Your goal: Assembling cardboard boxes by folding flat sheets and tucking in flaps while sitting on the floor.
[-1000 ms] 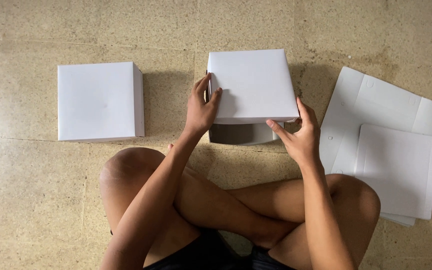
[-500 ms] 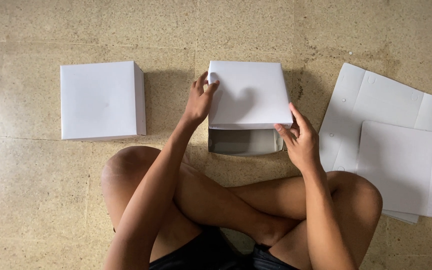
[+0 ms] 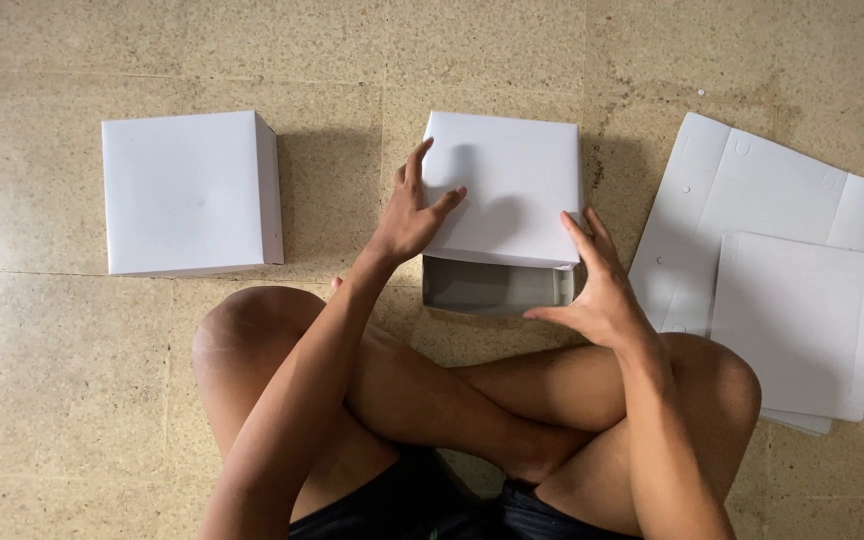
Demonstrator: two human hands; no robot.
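Lid [image 3: 512, 185]: white square box lid, flat side up, on the floor tiles [image 3: 72, 400] ahead of the crossed legs, shifted far-side so the grey box base [image 3: 492, 285] shows at its near edge.
Left hand [image 3: 414, 212]: fingers spread, resting on the lid's left edge, not clenched.
Right hand [image 3: 597, 290]: open, fingertips touching the lid's near right corner.
Closed white box [image 3: 190, 192]: well left.
Flat card sheets [image 3: 782, 270]: stacked right.

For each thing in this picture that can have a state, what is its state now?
White lid: resting shifted on the box base, not fully covering it.
Box base: partly open at the near side, looks empty inside.
Left hand: on the lid's left edge.
Right hand: at the lid's right near corner.
White box: closed, untouched.
Flat cardboard sheets: unfolded, stacked.
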